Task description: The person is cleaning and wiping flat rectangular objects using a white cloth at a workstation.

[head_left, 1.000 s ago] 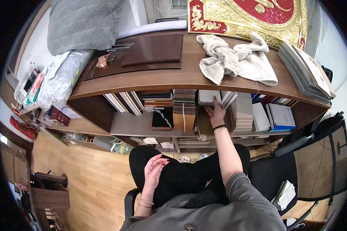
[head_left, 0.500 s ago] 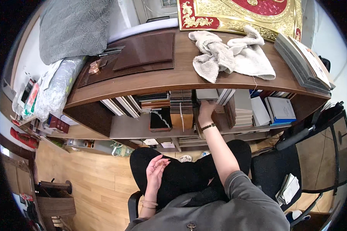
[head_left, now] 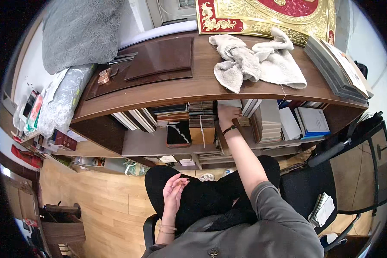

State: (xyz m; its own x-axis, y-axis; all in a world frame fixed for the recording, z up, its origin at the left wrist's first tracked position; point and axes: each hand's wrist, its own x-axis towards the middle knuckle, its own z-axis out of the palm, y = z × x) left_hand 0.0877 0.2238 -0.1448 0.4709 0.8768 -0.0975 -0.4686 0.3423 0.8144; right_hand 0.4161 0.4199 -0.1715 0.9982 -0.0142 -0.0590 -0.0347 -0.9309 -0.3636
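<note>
My right hand [head_left: 228, 115] reaches into the upper shelf compartment, against a pale grey flat item [head_left: 230, 103]. Its fingers point to the right and look apart; the shelf's shade hides part of what they touch. Just left of it stands a tall stack of thin dark sheets or boards [head_left: 201, 114] above a tan box [head_left: 203, 136] with a white strip hanging down. To its right are upright white-and-grey books [head_left: 250, 107] and a pile of cream-edged books [head_left: 268, 122]. My left hand [head_left: 173, 191] rests over my lap, fingers loosely bent and apart, with nothing visible in it.
On the wooden cabinet top [head_left: 159, 92] lie brown boards [head_left: 161, 60], crumpled towels [head_left: 266, 64] and a stack of grey slabs [head_left: 335, 73]. A red-and-gold panel [head_left: 228, 21] leans behind. A black chair [head_left: 309, 185] stands at right, papers [head_left: 322, 210] on its seat.
My right hand has shifted slightly up and left within the compartment and turned, its fingers now pointing right and covering more of the pale grey item. My left hand stays in place.
</note>
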